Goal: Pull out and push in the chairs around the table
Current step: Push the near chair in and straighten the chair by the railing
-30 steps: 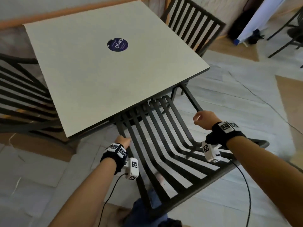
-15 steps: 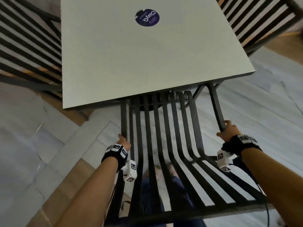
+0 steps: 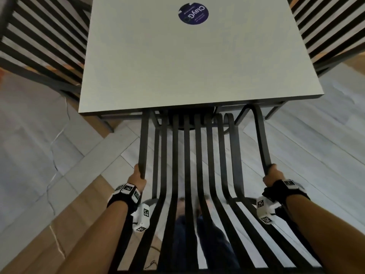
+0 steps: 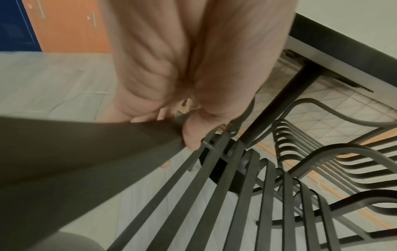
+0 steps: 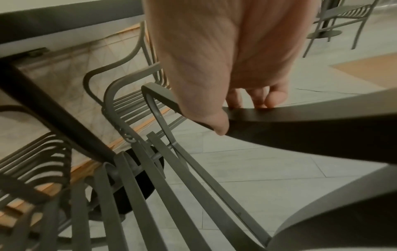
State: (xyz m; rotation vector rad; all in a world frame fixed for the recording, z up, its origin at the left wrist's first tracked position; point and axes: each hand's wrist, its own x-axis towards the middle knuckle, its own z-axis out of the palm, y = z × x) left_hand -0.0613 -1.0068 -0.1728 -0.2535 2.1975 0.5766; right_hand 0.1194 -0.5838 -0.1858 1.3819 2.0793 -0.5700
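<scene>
Chair (image 3: 189,165) front hidden under table (image 3: 177,62); left hand (image 3: 138,177) and right hand (image 3: 273,176) grasp its armrests.

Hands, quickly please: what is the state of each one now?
Left hand: closed, gripping the left armrest of the chair.
Right hand: closed, gripping the right armrest of the same chair.

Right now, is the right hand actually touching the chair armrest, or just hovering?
Touching. The right wrist view shows the right hand wrapped on the chair's armrest, thumb on one side, fingertips on the other. The head view agrees.
</scene>
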